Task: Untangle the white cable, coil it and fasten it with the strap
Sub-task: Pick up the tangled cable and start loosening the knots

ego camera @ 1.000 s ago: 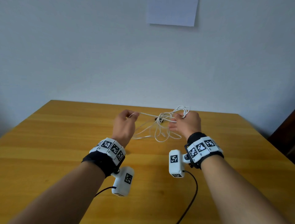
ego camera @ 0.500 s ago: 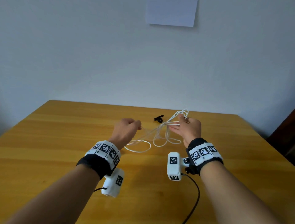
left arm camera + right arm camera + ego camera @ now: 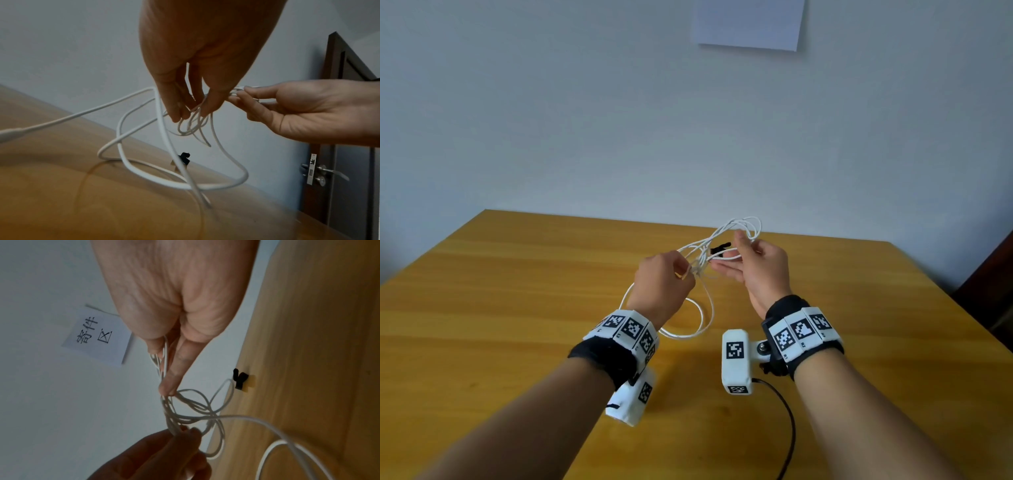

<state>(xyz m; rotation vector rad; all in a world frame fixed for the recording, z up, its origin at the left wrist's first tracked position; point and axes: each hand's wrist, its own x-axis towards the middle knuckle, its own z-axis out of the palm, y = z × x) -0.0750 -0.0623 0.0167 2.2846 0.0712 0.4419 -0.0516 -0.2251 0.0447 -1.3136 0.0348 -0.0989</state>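
Note:
The white cable (image 3: 702, 260) hangs tangled between both hands above the wooden table (image 3: 517, 291); one loop (image 3: 698, 329) droops to the tabletop. My left hand (image 3: 666, 281) pinches several strands (image 3: 191, 123) with curled fingers. My right hand (image 3: 756, 263), palm up, pinches a bundle of loops (image 3: 164, 363) between thumb and fingers. A cable plug (image 3: 8, 134) trails off at the left of the left wrist view. The small black strap (image 3: 719, 247) lies on the table beyond the hands, near the far edge (image 3: 240, 380) (image 3: 184, 160).
A grey wall rises directly behind the table, with a paper sheet (image 3: 750, 24) stuck on it. A dark wooden door (image 3: 349, 113) with a metal handle stands to the right. A black wire (image 3: 787, 428) runs from my right wrist camera across the near tabletop.
Both hands came closer together and lifted the cable. The left hand moved right to the tangle and now pinches strands next to the right hand's fingers.

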